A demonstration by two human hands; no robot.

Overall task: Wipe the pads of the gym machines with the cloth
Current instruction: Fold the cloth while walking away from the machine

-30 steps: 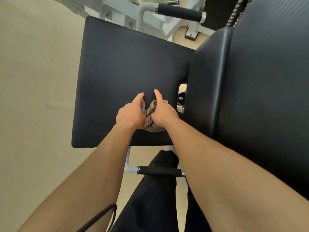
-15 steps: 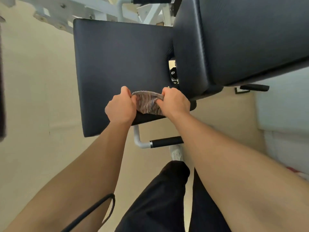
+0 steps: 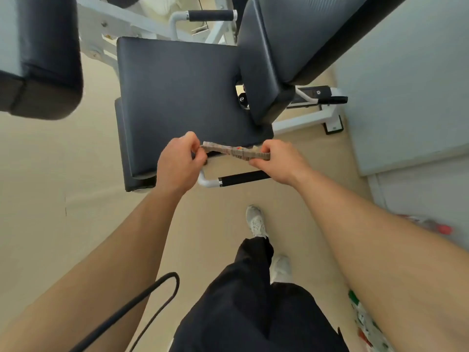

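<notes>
Over seat pad (image 3: 177, 92) edge we pinch cloth (image 3: 236, 152) ends, left hand (image 3: 181, 163), right hand (image 3: 279, 161); soft, light, limp — we'd bunch mid-fold.

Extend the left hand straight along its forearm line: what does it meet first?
Probably the near edge of the seat pad, just beyond the left hand, which pinches the cloth. Its height over the pad is unclear.
</notes>
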